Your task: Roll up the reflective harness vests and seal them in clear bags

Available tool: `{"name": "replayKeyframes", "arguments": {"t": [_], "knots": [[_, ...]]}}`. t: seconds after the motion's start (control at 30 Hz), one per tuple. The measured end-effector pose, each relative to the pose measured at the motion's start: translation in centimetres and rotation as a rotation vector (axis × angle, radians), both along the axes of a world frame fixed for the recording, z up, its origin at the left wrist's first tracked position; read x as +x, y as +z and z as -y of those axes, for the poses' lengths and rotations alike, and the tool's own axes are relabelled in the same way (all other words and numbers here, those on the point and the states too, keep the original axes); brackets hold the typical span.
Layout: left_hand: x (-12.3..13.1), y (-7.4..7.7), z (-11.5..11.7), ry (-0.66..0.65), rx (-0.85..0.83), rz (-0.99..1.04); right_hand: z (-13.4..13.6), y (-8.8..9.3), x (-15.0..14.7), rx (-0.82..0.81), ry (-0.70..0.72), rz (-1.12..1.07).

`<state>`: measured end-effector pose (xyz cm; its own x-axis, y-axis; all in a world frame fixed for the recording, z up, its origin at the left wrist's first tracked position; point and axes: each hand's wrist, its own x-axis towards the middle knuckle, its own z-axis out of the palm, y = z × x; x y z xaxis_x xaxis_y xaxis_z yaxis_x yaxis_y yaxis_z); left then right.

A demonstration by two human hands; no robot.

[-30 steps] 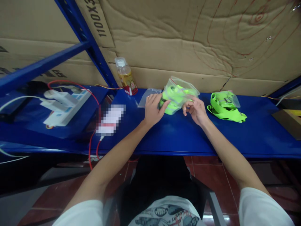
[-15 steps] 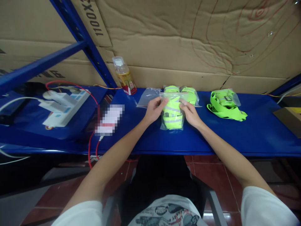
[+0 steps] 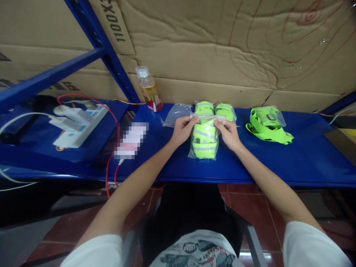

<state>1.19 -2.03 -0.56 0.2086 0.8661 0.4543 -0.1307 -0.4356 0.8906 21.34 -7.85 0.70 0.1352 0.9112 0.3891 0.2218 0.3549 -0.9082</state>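
A clear zip bag [image 3: 205, 154] holds a folded neon-yellow reflective strap [image 3: 205, 142] with silver stripes. My left hand [image 3: 185, 129] pinches the bag's top edge at its left corner, and my right hand [image 3: 227, 132] pinches the same edge at the right. The seal strip stretches between the two hands. Just behind it lie two more bagged bundles, one on the left [image 3: 204, 107] and one on the right [image 3: 224, 109]. An unfilled clear bag [image 3: 177, 113] lies flat beyond my left hand.
Loose neon straps [image 3: 268, 126] lie to the right, partly over a clear bag. A bottle [image 3: 150, 91] stands at the back left. A pixelated phone-like object [image 3: 132, 140] with a cable and a power strip [image 3: 80, 128] lie on the left of the blue table [image 3: 178, 168]. Cardboard [image 3: 194, 63] backs it.
Both hands now grip the bag's top edge, the right having shifted up from its side. The bag sits slightly nearer to me, its bottom lower in view. The camera view has shifted slightly.
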Motion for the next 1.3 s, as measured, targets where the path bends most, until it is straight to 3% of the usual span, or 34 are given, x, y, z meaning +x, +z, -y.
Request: {"name": "replayKeyframes", "arguments": {"t": [0.17, 0.37, 0.6, 0.83, 1.3], "knots": [[0.3, -0.1, -0.2, -0.001, 0.015, 0.004, -0.2, -0.6, 0.3, -0.047, -0.030, -0.040], [0.3, -0.4, -0.6, -0.017, -0.085, 0.056, -0.8, -1.2, 0.1, -0.050, 0.021, -0.091], [0.2, -0.2, -0.5, -0.001, -0.349, 0.124, -0.9, -1.1, 0.3, -0.073, 0.015, -0.135], [0.2, -0.2, -0.5, -0.075, -0.338, 0.198, -0.9, -0.9, 0.6, -0.171, 0.043, -0.256], [-0.3, 0.1, -0.4, -0.134, -0.392, 0.230, -0.6, -0.8, 0.5, -0.169, 0.050, -0.340]]}}
